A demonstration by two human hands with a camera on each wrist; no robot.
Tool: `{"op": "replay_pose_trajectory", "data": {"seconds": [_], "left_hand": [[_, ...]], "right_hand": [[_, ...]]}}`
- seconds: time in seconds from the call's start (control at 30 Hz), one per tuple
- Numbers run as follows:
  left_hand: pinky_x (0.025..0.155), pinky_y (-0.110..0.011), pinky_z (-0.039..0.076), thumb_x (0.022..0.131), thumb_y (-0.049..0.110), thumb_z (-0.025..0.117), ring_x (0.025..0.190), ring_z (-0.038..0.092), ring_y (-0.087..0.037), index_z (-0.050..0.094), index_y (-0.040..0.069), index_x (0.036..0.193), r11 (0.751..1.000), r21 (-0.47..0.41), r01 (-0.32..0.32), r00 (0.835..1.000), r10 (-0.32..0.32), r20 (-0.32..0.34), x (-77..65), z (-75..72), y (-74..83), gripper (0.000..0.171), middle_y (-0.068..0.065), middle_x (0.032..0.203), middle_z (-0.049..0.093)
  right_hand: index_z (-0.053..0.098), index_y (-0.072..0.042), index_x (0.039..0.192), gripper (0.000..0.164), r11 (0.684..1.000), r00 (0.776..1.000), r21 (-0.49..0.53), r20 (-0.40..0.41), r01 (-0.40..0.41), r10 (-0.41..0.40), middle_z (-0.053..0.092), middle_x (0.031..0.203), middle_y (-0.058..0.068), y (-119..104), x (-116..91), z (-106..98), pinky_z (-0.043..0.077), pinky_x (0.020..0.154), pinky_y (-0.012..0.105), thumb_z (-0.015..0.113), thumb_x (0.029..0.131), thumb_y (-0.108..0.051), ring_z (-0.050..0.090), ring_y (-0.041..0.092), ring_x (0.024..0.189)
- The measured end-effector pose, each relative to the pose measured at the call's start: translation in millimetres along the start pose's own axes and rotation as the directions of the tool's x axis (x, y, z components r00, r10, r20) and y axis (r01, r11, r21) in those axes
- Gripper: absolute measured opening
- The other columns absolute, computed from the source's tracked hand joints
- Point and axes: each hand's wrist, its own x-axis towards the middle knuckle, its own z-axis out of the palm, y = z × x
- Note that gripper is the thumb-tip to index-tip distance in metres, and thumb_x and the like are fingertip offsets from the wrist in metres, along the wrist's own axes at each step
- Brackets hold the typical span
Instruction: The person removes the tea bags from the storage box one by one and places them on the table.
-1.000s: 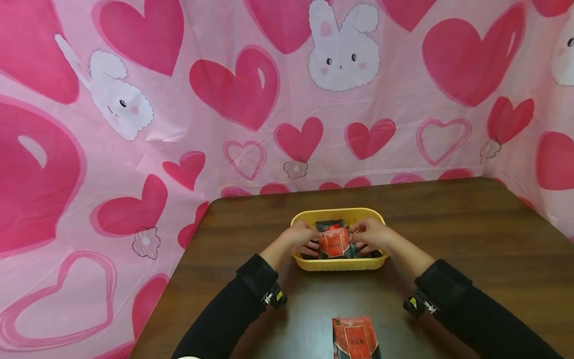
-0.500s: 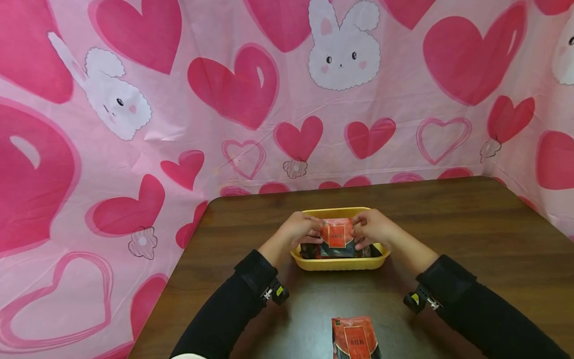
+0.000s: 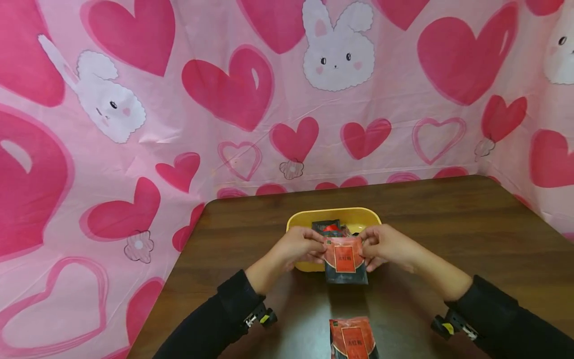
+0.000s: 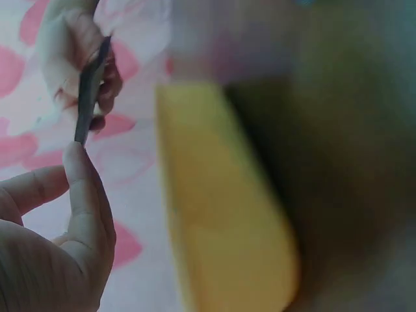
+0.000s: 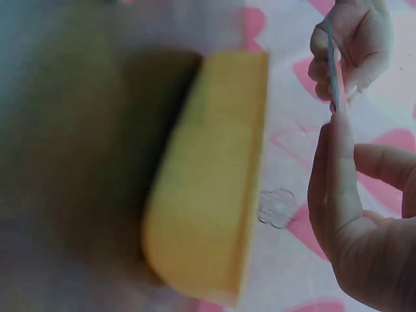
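A flat red and dark packet (image 3: 345, 259) with a red square label hangs between my two hands, in front of the yellow basket. My left hand (image 3: 301, 247) pinches its left edge, and my right hand (image 3: 384, 245) pinches the right one. Seen edge-on, the packet (image 4: 92, 88) is a thin strip in the left wrist view. The yellow basket (image 3: 367, 215) stands behind, holding a dark packet (image 3: 326, 227) and other small items partly hidden by the hands. A second red packet (image 3: 353, 338) lies on the table nearer to me, cut off by the frame's lower edge.
The brown wooden table (image 3: 251, 214) extends to both sides of the basket. A pink cloth (image 3: 251, 159) with hearts and rabbits hangs behind the table and along its sides.
Both hands have lifted the packet out of the yellow basket and drawn it toward me, past the front rim. The packet on the table stays put.
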Motion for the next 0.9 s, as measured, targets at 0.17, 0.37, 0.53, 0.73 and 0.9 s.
{"op": "replay_pose_trajectory", "data": {"seconds": [0.17,0.37,0.53,0.73,0.9], "left_hand": [[0.06,-0.033,0.06,0.086,-0.007,0.066,0.055,0.062,-0.015,0.063,-0.009,0.1,0.998,-0.017,0.058,0.998,-0.057,0.031,-15.0,18.3,-33.5,0.015,-0.011,0.072,0.066],[0.049,-0.027,0.057,0.083,-0.009,0.069,0.05,0.059,-0.013,0.059,-0.001,0.097,0.988,-0.006,0.155,0.986,-0.154,0.064,-26.4,39.5,-59.2,0.02,-0.011,0.069,0.067],[0.046,-0.025,0.055,0.079,-0.014,0.07,0.047,0.058,-0.011,0.059,-0.001,0.088,0.985,0.02,0.172,0.981,-0.173,0.09,-30.8,44.8,-70.7,0.02,-0.012,0.068,0.068],[0.047,-0.026,0.056,0.076,-0.017,0.071,0.047,0.059,-0.011,0.061,-0.002,0.085,0.986,0.058,0.159,0.976,-0.165,0.139,-31.6,42.0,-75.0,0.021,-0.019,0.073,0.07],[0.046,-0.027,0.056,0.074,-0.017,0.073,0.046,0.058,-0.012,0.06,-0.001,0.082,0.985,0.095,0.143,0.976,-0.156,0.154,-30.5,41.7,-80.1,0.022,-0.012,0.066,0.068]], "right_hand": [[0.051,0.012,0.106,0.02,1.0,0.993,0.007,0.117,-0.006,0.005,0.061,0.074,0.009,25,-17,15,0.059,0.056,0.031,0.056,0.088,0.005,0.062,0.015,0.059],[0.053,0.007,0.102,0.02,0.996,0.981,0.009,0.178,-0.085,0.082,0.061,0.068,0.009,50,-31,31,0.055,0.048,0.023,0.063,0.085,0.002,0.061,0.011,0.049],[0.053,0.005,0.098,0.019,0.995,0.972,0.019,0.217,-0.1,0.094,0.061,0.067,0.01,63,-37,41,0.053,0.046,0.021,0.064,0.083,0.003,0.061,0.009,0.048],[0.052,0.002,0.095,0.022,0.995,0.97,-0.023,0.223,-0.094,0.097,0.059,0.065,0.01,68,-36,46,0.052,0.044,0.021,0.067,0.079,0.003,0.06,0.01,0.047],[0.05,0.0,0.094,0.025,0.991,0.972,-0.109,0.213,-0.072,0.094,0.059,0.064,0.013,69,-36,49,0.053,0.042,0.025,0.068,0.077,0.004,0.059,0.012,0.047]]}}
